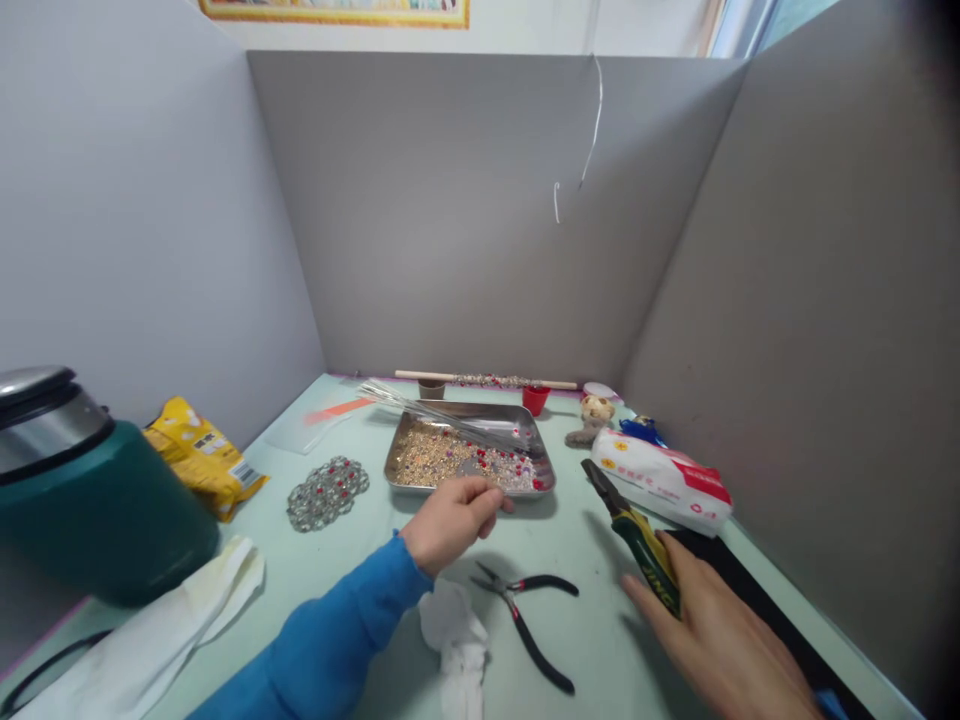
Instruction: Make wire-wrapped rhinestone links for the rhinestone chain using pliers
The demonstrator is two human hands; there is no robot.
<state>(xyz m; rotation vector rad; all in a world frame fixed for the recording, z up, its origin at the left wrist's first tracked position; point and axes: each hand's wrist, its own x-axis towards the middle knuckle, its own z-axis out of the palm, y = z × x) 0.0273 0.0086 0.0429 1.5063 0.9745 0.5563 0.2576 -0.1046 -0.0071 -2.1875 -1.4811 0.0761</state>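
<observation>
My left hand point(459, 522), in a blue sleeve, is closed in a pinch just in front of the metal tray point(412, 491). What sits between its fingertips is too small to make out. Gold, red and pale beads point(427, 455) fill the tray, and a bundle of thin silvery wires point(442, 414) lies across it. In my right hand point(709, 610) is a pair of pliers point(636, 535) with green and yellow handles, jaws pointing up and left. Between the hands, black-handled pliers point(511, 600) rest on the table with their handles spread.
To the left lie a beaded wire coil point(328, 493), a yellow packet point(199, 455), a white cloth point(172, 620) and a large green flask point(97, 510). A tissue pack point(660, 480) stands at right. Behind the tray, a beaded stick point(487, 380) spans two small cups. Grey panels enclose the table.
</observation>
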